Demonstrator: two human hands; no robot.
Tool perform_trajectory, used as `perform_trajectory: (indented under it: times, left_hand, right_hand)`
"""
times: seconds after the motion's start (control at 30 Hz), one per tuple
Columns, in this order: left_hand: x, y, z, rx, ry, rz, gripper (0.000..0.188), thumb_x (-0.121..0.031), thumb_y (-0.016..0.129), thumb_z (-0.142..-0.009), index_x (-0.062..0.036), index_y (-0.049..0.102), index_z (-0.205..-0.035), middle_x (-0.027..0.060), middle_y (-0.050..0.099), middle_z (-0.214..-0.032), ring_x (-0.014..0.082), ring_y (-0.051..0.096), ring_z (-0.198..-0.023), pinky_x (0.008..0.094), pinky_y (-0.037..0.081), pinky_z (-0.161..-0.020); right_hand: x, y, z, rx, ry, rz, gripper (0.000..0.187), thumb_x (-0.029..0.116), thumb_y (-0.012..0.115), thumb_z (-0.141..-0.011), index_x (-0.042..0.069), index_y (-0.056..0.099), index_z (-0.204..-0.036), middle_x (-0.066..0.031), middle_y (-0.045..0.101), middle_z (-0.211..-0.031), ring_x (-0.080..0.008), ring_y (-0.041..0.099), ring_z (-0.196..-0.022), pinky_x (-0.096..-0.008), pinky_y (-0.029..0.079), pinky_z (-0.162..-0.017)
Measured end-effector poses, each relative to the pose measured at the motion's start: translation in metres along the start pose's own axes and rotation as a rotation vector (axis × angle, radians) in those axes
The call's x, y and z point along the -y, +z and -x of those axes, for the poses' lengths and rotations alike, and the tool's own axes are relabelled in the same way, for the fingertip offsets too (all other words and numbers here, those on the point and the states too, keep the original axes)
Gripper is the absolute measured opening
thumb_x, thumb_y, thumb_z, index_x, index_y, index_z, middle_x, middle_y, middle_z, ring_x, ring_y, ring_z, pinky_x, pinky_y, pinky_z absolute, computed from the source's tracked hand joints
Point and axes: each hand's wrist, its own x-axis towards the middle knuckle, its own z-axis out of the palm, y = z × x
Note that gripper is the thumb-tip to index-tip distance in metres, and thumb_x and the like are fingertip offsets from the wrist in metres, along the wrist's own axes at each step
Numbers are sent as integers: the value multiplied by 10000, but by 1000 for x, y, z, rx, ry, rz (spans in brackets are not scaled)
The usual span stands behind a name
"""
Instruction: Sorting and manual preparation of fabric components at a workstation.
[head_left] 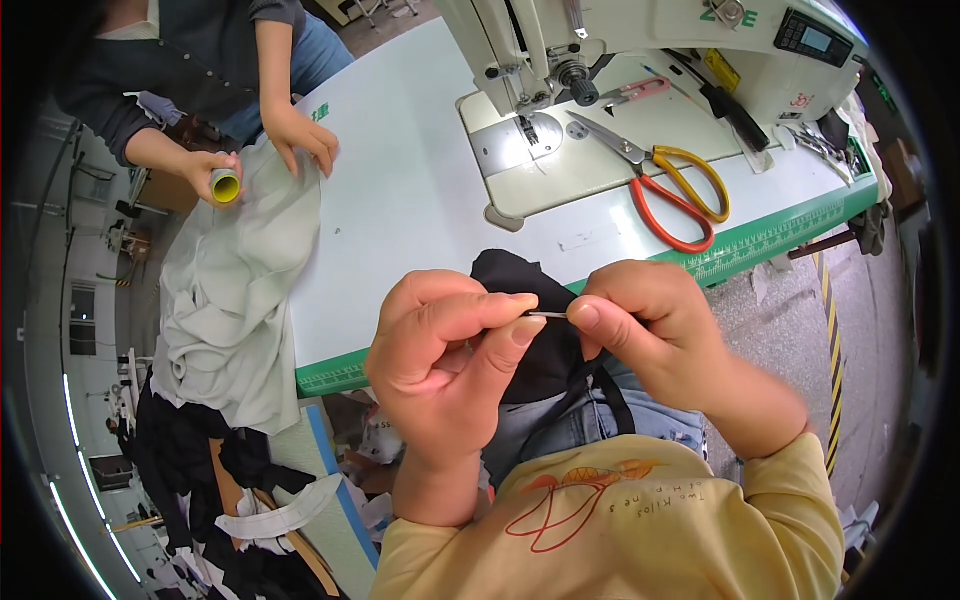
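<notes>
Close in front of me, a thin silvery needle (549, 315) spans the short gap between my two hands. At its left end, the thumb and forefinger of my left hand (440, 350) pinch close together, with a small dark bit between the tips. My right hand (645, 325) grips the other end between thumb and bent forefinger, hiding that end. Below and behind the fingers, black fabric (530, 360) lies over my lap and reaches up to the table edge. A black strap (612, 400) hangs under my right hand.
Beyond my hands stands a white sewing machine (650, 30). Scissors with red and yellow handles (680, 200) lie on its bed, near red-handled thread snips (640, 90). At left, another person's hand (300, 140) rests by pale grey fabric (225, 290); their other holds a yellow-lined tube (226, 187).
</notes>
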Motion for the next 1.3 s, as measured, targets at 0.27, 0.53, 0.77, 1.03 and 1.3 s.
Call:
perform_trajectory:
  times: [0.27, 0.53, 0.77, 1.03, 1.3]
  left_hand:
    - [4, 4, 1, 19, -87, 199, 150, -25, 760, -710, -21, 681, -838, 23, 539, -818, 44, 451, -606, 167, 330, -505]
    - [6, 3, -1, 7, -153, 379, 130, -14, 706, -764, -1, 622, -862, 22, 538, -830, 50, 469, -668, 167, 366, -572]
    - [2, 12, -3, -14, -352, 492, 142, -128, 601, -887, 6, 632, -920, 16, 568, -859, 45, 452, -657, 166, 352, -575]
    - [1, 7, -1, -28, -272, 290, 191, -111, 625, -864, 19, 634, -1004, 27, 570, -893, 46, 472, -673, 159, 373, -588]
    - [2, 9, -1, -28, -303, 423, 142, -37, 676, -808, 18, 623, -928, 40, 569, -894, 73, 502, -761, 186, 404, -658]
  right_hand:
    - [-8, 3, 4, 141, 242, -387, 358, 242, 536, -935, 40, 579, -642, 23, 465, -545, -57, 383, -503, -231, 310, -461]
    - [-2, -3, -5, 107, 211, -171, 319, 269, 579, -905, 31, 560, -693, 9, 451, -565, -56, 360, -490, -221, 296, -451]
    - [3, 14, -4, -89, -163, 217, 155, 137, 709, -770, 34, 604, -820, -36, 556, -669, -140, 472, -543, -269, 385, -489]
    - [4, 13, -6, -12, 55, -151, 114, 115, 640, -836, 5, 628, -808, -51, 569, -650, -109, 502, -554, -256, 402, -499]
    - [-6, 16, -7, -144, -344, 174, 80, 52, 679, -748, 39, 609, -785, -80, 571, -697, -259, 533, -575, -312, 425, -494]
